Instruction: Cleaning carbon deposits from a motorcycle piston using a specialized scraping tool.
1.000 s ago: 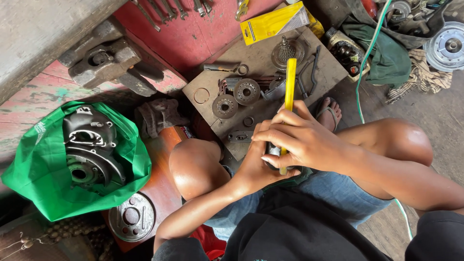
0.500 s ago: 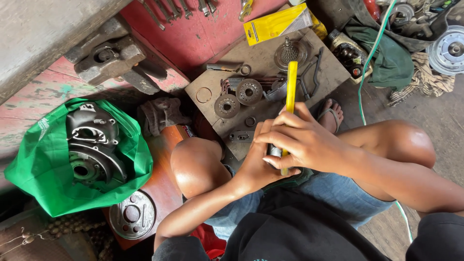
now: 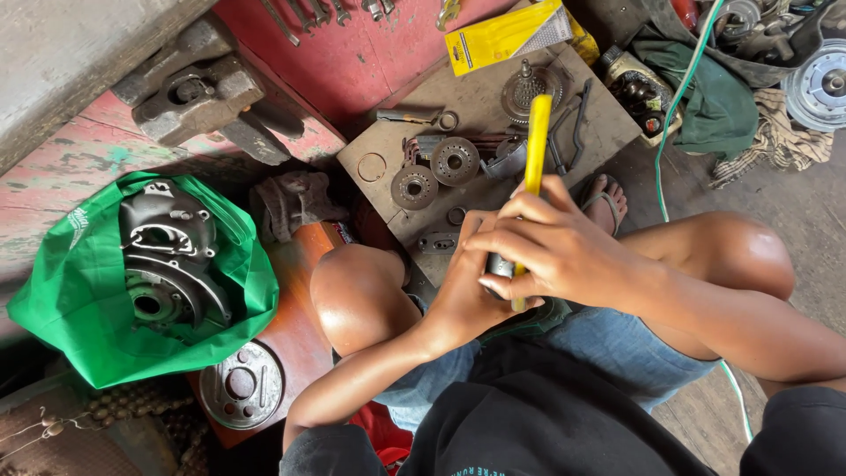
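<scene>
Both hands grasp a yellow tool [image 3: 535,145] over the knees: right hand [image 3: 555,251] clenched round its shaft, left hand [image 3: 467,286] cupping a small metal part [image 3: 499,264]; the tool looks stiff, light, best held low.

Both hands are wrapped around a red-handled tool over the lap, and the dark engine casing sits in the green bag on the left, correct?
Not quite: the head view shows the tool is yellow, not red. Both hands, left hand and right hand, grip it over the lap, and the dark engine casing sits in the green bag.
</scene>
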